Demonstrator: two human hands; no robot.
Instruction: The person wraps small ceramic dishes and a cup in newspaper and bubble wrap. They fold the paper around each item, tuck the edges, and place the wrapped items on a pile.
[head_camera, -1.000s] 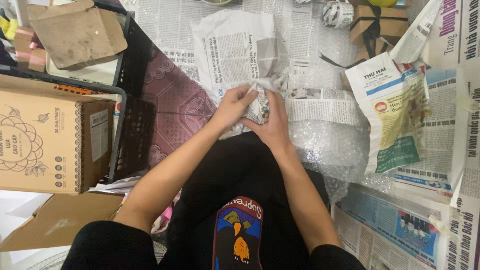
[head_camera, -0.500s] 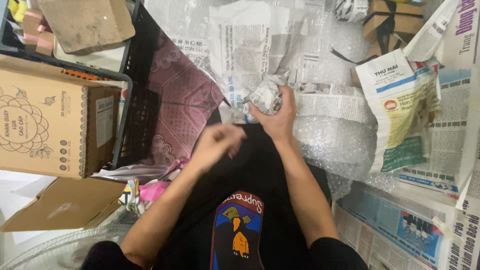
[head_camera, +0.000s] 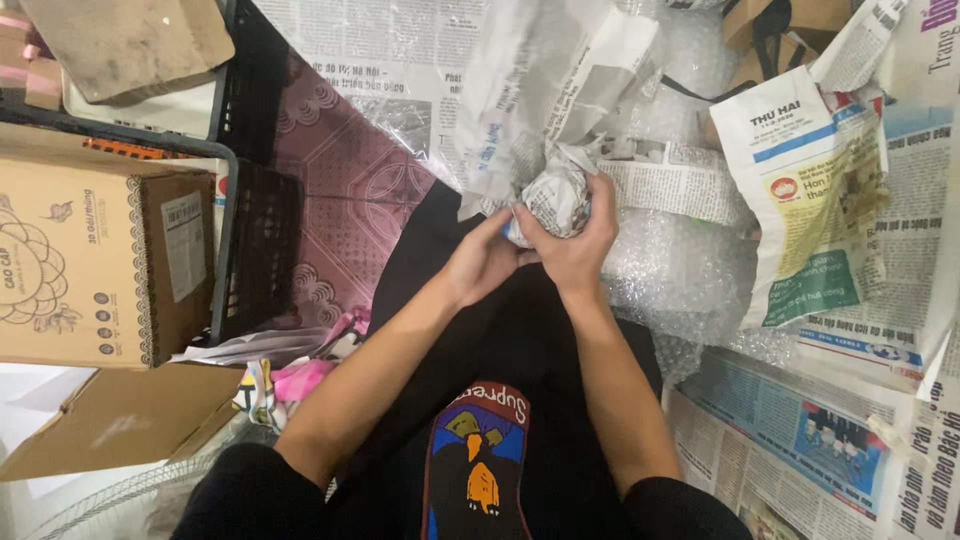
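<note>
While both hands, left (head_camera: 487, 262) and right (head_camera: 578, 245), clasp the bundle (head_camera: 556, 196): tuck loose paper at 12 o'clock, firm grip, bubble wrap (head_camera: 670, 265) beneath.

Two hands (head_camera: 530, 250) are counted around one newspaper-wrapped bundle (head_camera: 555, 195), with one printed cardboard box (head_camera: 95, 260) and one black crate (head_camera: 250, 250) at the floor's left edge and one flat cardboard piece (head_camera: 115, 420) at its lower left corner.
</note>
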